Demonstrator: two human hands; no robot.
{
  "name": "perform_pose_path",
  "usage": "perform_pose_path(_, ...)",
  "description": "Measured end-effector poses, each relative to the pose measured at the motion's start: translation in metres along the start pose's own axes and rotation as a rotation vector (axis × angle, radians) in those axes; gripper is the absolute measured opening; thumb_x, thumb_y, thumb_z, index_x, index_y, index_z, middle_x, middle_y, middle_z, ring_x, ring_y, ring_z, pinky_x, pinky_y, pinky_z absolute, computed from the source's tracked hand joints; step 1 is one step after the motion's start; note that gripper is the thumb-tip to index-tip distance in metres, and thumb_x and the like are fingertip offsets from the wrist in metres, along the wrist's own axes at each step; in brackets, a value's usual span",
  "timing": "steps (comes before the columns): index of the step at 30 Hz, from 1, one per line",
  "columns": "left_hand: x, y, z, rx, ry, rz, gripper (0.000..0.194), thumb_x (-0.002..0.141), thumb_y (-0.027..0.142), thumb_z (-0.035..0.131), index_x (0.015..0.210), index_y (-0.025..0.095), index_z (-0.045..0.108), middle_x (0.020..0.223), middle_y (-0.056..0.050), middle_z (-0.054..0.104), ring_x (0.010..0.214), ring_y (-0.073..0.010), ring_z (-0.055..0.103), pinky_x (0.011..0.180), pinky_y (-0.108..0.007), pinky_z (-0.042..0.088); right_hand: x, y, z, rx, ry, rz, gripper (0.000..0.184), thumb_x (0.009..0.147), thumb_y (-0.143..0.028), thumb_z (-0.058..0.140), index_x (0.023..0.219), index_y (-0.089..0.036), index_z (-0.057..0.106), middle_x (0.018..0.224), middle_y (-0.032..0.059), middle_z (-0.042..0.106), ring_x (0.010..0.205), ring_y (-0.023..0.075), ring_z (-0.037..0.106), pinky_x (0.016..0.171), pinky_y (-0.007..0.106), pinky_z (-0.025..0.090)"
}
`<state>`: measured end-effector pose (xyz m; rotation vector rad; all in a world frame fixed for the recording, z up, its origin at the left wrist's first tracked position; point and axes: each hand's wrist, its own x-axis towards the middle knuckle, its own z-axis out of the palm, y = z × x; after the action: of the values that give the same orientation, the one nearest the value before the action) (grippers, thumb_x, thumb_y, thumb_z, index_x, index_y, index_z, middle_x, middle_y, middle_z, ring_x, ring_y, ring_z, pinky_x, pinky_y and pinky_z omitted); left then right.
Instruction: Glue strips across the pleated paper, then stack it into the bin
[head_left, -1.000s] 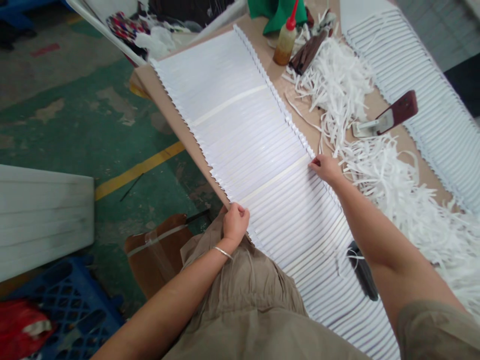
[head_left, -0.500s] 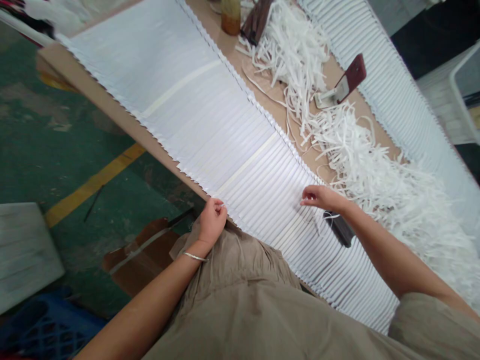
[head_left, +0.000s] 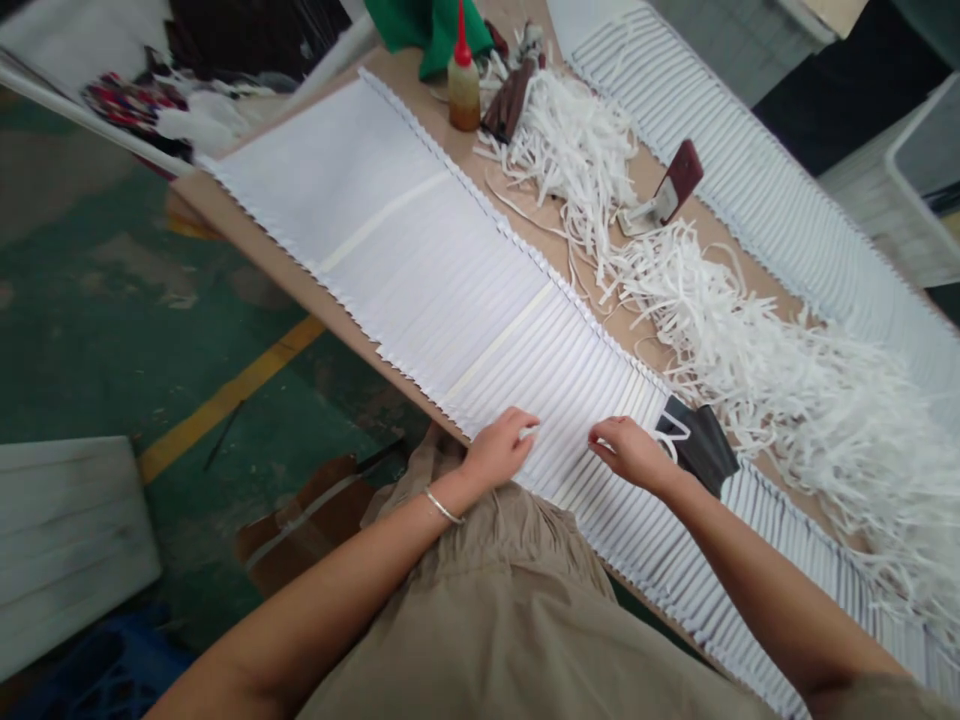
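Observation:
A long row of overlapping white sheets (head_left: 420, 260), fanned like shingles, runs diagonally along the brown table. My left hand (head_left: 501, 446) is over the row's near edge, its fingers curled in. Across from it, my right hand (head_left: 628, 452) hovers over the sheets with fingertips bent towards the thumb. A gap separates the two hands. Whether anything thin is in either pinch is too small to make out against the white. Beside my right wrist lies a flat black piece (head_left: 701, 445) with a white loop (head_left: 673, 430) at its near end.
A heap of white strips (head_left: 810, 400) spreads beyond the row. Past it stand a phone on a holder (head_left: 679, 183), a red-tipped bottle (head_left: 463, 95) and a brown bundle (head_left: 510, 105). Another sheet row (head_left: 750, 160) lies farther off. A cardboard box (head_left: 300, 520) is on the floor.
My left hand has moved from the near edge inward over the sheets. My right hand has come lower and nearer to it. The view has shifted, showing more of the table's far end.

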<state>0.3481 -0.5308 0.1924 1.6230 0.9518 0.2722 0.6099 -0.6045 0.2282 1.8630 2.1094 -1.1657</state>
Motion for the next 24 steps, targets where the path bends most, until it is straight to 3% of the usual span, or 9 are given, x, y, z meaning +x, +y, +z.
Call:
perform_pose_path(2, 0.004, 0.014, 0.006, 0.055, -0.05, 0.029, 0.022, 0.086, 0.025, 0.057, 0.106, 0.023, 0.067, 0.103, -0.009, 0.068, 0.084, -0.0202, 0.064, 0.076, -0.029, 0.048, 0.022, -0.026, 0.001, 0.093, -0.032, -0.022, 0.012, 0.092, -0.024, 0.053, 0.092, -0.019, 0.064, 0.083, 0.0057, 0.071, 0.08, 0.0201, 0.064, 0.075, 0.03, 0.043)
perform_pose_path(4, 0.008, 0.021, 0.006, 0.128, -0.046, -0.027, 0.015, 0.087, 0.027, 0.057, 0.096, 0.021, 0.068, 0.091, -0.009, 0.069, 0.078, -0.0214, 0.064, 0.072, -0.03, 0.047, 0.042, -0.046, 0.003, 0.144, -0.037, -0.035, 0.011, 0.091, -0.026, 0.055, 0.092, -0.02, 0.064, 0.084, 0.0055, 0.072, 0.08, 0.0196, 0.065, 0.071, 0.028, 0.041)
perform_pose_path(6, 0.009, 0.019, -0.001, 0.137, -0.053, -0.088, 0.015, 0.089, 0.025, 0.053, 0.082, 0.021, 0.066, 0.078, -0.007, 0.068, 0.072, -0.0201, 0.063, 0.068, -0.029, 0.045, 0.058, -0.056, 0.005, 0.176, -0.044, -0.059, 0.015, 0.092, -0.031, 0.056, 0.091, -0.019, 0.065, 0.083, 0.0056, 0.072, 0.077, 0.0191, 0.065, 0.068, 0.027, 0.04)
perform_pose_path(9, 0.003, 0.006, -0.017, -0.025, -0.116, -0.167, 0.014, 0.085, 0.019, 0.051, 0.076, 0.019, 0.061, 0.067, -0.001, 0.065, 0.062, -0.015, 0.061, 0.061, -0.025, 0.043, 0.076, -0.057, 0.006, 0.25, -0.066, -0.104, 0.023, 0.093, -0.038, 0.056, 0.089, -0.019, 0.068, 0.077, 0.0048, 0.071, 0.071, 0.0173, 0.063, 0.065, 0.026, 0.04)
perform_pose_path(13, -0.014, -0.025, -0.037, -0.256, -0.031, -0.315, 0.011, 0.084, 0.023, 0.05, 0.078, 0.017, 0.058, 0.065, 0.001, 0.064, 0.052, -0.0114, 0.058, 0.053, -0.021, 0.042, 0.09, -0.034, -0.006, 0.36, -0.1, -0.113, 0.032, 0.092, -0.046, 0.055, 0.086, -0.018, 0.071, 0.075, 0.0043, 0.071, 0.069, 0.0168, 0.062, 0.064, 0.027, 0.043)
perform_pose_path(18, -0.04, -0.07, -0.057, -0.332, 0.164, -0.447, 0.013, 0.081, 0.027, 0.055, 0.074, 0.017, 0.055, 0.058, 0.002, 0.061, 0.045, -0.0093, 0.052, 0.048, -0.02, 0.039, 0.096, 0.023, -0.033, 0.343, -0.064, 0.02, 0.043, 0.086, -0.058, 0.056, 0.085, -0.019, 0.073, 0.076, 0.0044, 0.072, 0.07, 0.0188, 0.062, 0.066, 0.029, 0.046)
perform_pose_path(24, -0.042, -0.09, -0.059, -0.346, 0.303, -0.524, 0.014, 0.081, 0.025, 0.056, 0.071, 0.017, 0.054, 0.055, 0.003, 0.058, 0.044, -0.0088, 0.049, 0.049, -0.021, 0.037, 0.122, 0.071, -0.057, 0.356, 0.012, 0.107, 0.049, 0.079, -0.065, 0.061, 0.084, -0.017, 0.071, 0.068, 0.0035, 0.067, 0.064, 0.0166, 0.059, 0.061, 0.028, 0.045)
